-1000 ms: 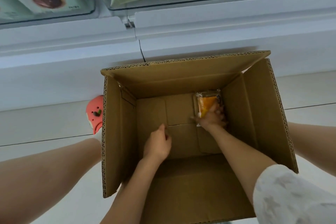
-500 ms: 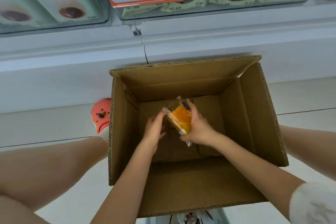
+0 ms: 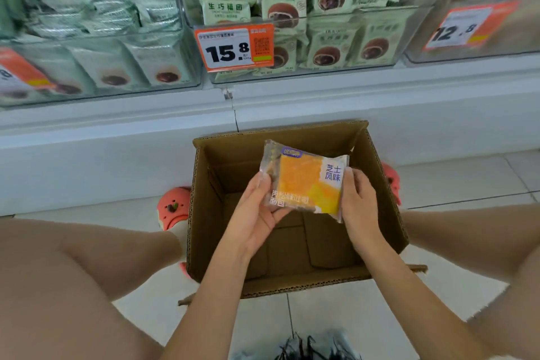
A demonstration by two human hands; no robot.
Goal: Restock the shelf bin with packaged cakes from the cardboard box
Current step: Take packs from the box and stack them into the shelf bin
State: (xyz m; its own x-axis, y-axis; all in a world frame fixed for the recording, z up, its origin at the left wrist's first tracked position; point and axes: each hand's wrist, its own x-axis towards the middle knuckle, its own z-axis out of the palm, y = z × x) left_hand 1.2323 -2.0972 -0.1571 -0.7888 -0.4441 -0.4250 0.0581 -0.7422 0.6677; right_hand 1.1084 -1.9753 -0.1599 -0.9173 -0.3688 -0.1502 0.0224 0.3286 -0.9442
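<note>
An orange-and-clear packaged cake [image 3: 305,180] is held flat above the open cardboard box [image 3: 204,213]. My left hand [image 3: 257,213] grips its left edge, thumb on top. My right hand [image 3: 358,202] grips its right edge. The box floor that shows below the package looks bare. Clear shelf bins stand above: the middle bin [image 3: 336,38] holds green packets with a dark round cake pictured, behind an orange 15.8 price tag [image 3: 235,48]. Part of the box floor is hidden by my hands.
A bin of pale green packets [image 3: 96,38] is at the left and a blurred bin with a 12.8 tag [image 3: 464,26] at the right. The white shelf base [image 3: 117,155] runs behind the box. My knees and pink clogs [image 3: 172,207] flank the box on the tiled floor.
My right hand lifted the cake from the box's far right corner; my left hand joined it. Both now hold it higher, above the box. The view tilted up and shows the bins.
</note>
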